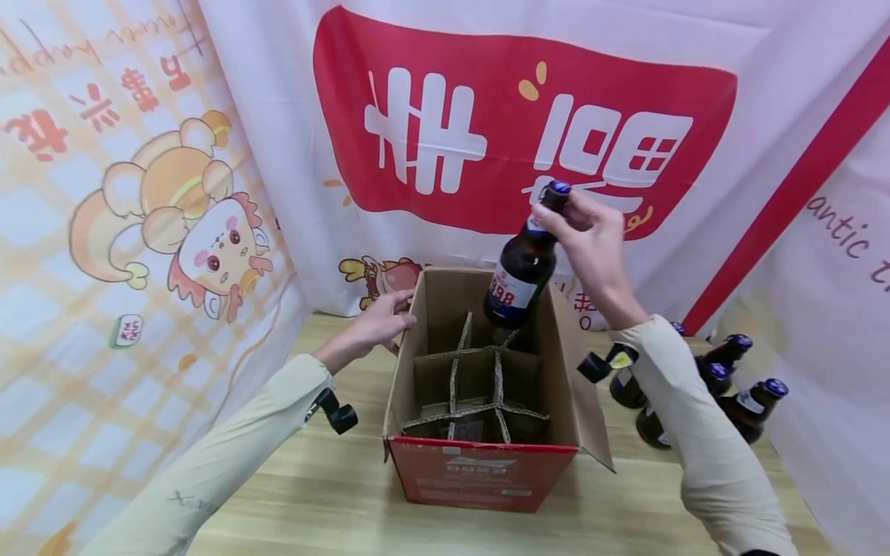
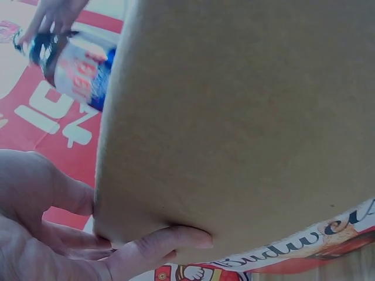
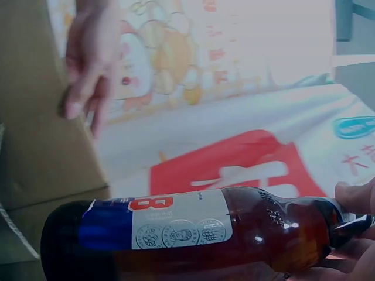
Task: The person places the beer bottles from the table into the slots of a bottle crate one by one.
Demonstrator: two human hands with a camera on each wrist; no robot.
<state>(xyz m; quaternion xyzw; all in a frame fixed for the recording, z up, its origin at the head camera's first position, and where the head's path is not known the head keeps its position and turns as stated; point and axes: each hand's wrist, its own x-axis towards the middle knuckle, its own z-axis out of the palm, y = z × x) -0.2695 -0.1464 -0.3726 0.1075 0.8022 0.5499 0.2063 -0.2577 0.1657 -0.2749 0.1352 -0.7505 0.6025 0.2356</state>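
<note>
A brown beer bottle (image 1: 518,278) with a white and blue label hangs neck-up over the far right part of a cardboard box (image 1: 487,471). My right hand (image 1: 591,239) grips it by the neck, just below its blue cap. In the right wrist view the bottle (image 3: 181,228) spans the lower part, with fingertips at its neck. My left hand (image 1: 375,320) holds the box's far left edge. In the left wrist view, fingers (image 2: 176,239) press on the cardboard flap (image 2: 246,117) and the thumb meets its edge. Cardboard dividers (image 1: 476,353) split the box's inside into compartments.
Several capped brown bottles (image 1: 751,405) stand on the wooden table (image 1: 278,494) to the right of the box, partly hidden by my right forearm. A box flap (image 1: 591,409) sticks out on the right. Printed cloth (image 1: 521,116) hangs behind and at both sides.
</note>
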